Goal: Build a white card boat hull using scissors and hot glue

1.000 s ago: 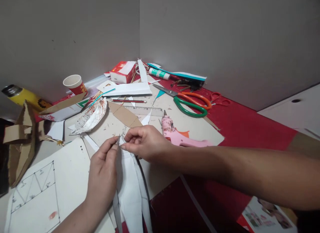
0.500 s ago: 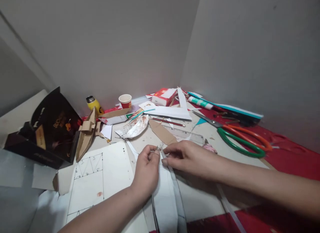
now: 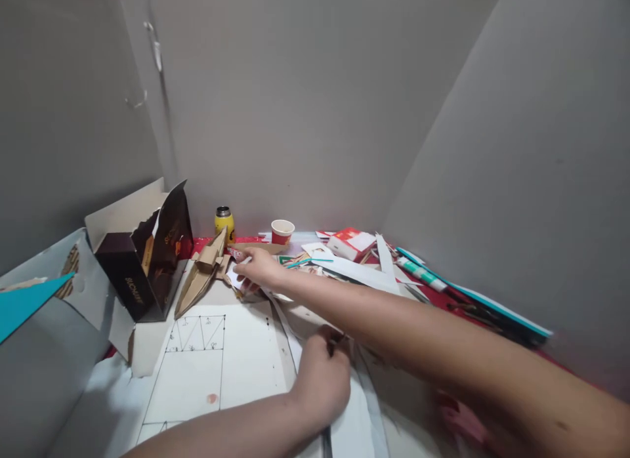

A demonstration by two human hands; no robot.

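Note:
My left hand (image 3: 325,376) is closed around the upper end of a long white strip (image 3: 355,415), which runs down to the bottom edge of the view. My fingers cover the gripped end. Stretched across to the far left, my right hand (image 3: 258,271) has its fingers apart over small scraps. A little white paper piece (image 3: 235,275) lies right at its fingertips; I cannot tell whether they touch it. Just left of that hand leans a boat-shaped cardboard piece (image 3: 201,277). A white sheet with a drawn grid (image 3: 197,379) lies left of my left hand.
A dark carton (image 3: 142,268) stands at the left, with a yellow bottle (image 3: 224,227) and a paper cup (image 3: 282,232) along the back. White strips (image 3: 361,273), a red-and-white box (image 3: 350,243) and a green-and-white tube (image 3: 420,272) clutter the back right.
My right hand has left the strip's end and reached forward and left to the scraps. My left hand still grips the strip. The view has tilted up and turned left.

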